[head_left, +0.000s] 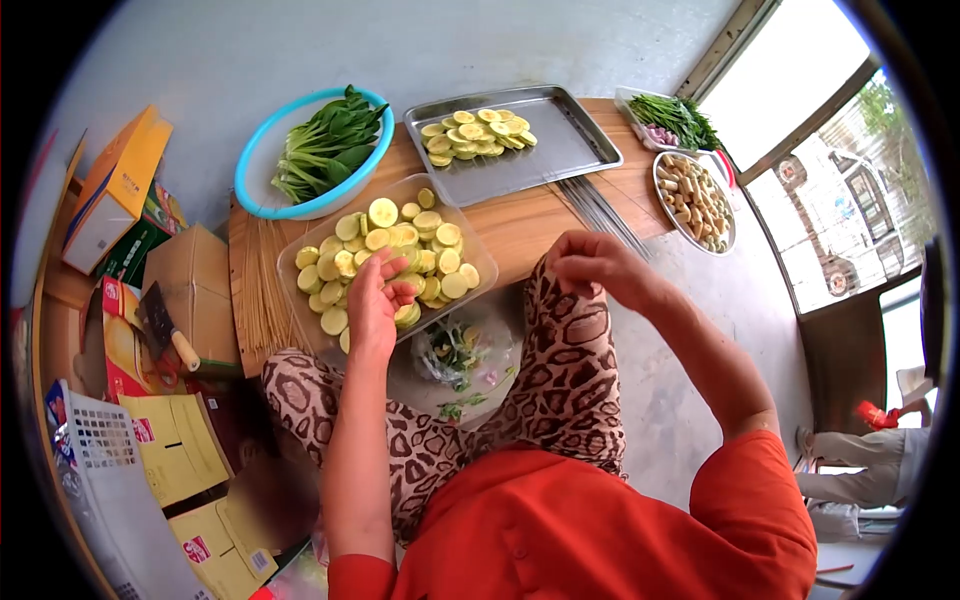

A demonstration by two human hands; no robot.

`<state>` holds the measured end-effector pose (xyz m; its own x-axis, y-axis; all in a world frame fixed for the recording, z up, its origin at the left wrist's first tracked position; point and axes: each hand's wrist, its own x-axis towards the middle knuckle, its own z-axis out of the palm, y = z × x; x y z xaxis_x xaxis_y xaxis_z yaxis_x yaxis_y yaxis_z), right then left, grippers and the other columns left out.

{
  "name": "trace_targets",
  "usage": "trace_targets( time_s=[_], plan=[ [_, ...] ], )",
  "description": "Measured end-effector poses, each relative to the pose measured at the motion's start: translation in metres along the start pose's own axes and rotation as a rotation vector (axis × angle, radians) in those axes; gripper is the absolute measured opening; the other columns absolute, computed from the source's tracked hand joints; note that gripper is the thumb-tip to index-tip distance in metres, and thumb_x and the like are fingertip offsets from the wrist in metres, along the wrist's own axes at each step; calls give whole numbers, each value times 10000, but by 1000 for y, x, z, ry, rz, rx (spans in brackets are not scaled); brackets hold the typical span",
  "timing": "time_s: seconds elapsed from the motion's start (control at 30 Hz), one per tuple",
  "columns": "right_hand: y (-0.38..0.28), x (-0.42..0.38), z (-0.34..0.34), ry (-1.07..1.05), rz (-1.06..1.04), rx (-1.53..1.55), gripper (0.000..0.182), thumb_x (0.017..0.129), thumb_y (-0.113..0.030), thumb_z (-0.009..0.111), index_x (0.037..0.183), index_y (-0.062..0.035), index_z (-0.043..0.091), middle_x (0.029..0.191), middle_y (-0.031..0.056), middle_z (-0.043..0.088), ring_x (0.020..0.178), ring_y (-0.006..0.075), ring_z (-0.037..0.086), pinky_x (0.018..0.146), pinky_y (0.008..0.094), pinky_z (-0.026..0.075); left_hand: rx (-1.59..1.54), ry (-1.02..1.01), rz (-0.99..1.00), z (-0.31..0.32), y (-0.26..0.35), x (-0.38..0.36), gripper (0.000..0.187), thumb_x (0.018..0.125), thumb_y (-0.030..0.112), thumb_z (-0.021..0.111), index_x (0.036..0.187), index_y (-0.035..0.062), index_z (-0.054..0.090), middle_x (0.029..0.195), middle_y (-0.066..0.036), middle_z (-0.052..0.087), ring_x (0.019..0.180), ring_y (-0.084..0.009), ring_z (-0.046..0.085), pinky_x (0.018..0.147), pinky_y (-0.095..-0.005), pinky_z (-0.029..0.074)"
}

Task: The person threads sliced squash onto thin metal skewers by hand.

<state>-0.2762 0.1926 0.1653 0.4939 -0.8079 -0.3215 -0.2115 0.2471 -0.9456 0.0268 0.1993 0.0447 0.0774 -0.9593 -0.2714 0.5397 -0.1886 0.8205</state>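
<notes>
My left hand [376,308] is over a clear plastic tray [482,285] heaped with round zucchini slices [383,212]. Its fingers are loosely curled and apart; I make out nothing held in them. Above my right knee, my right hand [606,268] is closed, fingers pressed together, and whatever they may hold is hidden. Just beyond it, thin metal skewers [605,217] lie in a bundle at the table's edge. A metal tray [565,140] farther back carries a pile of zucchini slices [478,137]. Bamboo skewers [262,285] are spread left of the plastic tray.
A blue-rimmed basin [250,195] of leafy greens stands at the back left of the wooden table [515,235]. An oval dish [725,240] and a container of green stalks [680,120] sit right. Below is a bag of scraps [450,350]. A cleaver [165,325] and cartons [190,290] are left.
</notes>
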Motion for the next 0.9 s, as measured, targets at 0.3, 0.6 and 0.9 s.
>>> trace_targets(
  time_s=[0.3,0.6,0.9],
  plan=[
    [53,46,102,-323,137,-151,121,830,-118,569,904,-25,593,695,19,613,560,63,504,511,210,419,-142,-78,5,-27,-9,-2,285,960,302,460,1080,64,559,802,-53,580,487,-108,453,451,-234,357],
    [84,77,105,-358,188,-59,140,829,-151,577,893,-27,582,709,26,612,542,76,501,498,211,409,-92,-76,175,-23,-11,-3,219,961,250,491,983,52,580,783,-22,569,582,-99,516,516,-234,418],
    [96,125,96,-157,62,188,150,926,-182,514,880,-54,578,636,10,562,474,67,426,456,197,328,261,46,45,-26,-34,5,198,944,231,525,1011,67,613,796,6,591,623,-59,554,541,-206,444]
  ],
)
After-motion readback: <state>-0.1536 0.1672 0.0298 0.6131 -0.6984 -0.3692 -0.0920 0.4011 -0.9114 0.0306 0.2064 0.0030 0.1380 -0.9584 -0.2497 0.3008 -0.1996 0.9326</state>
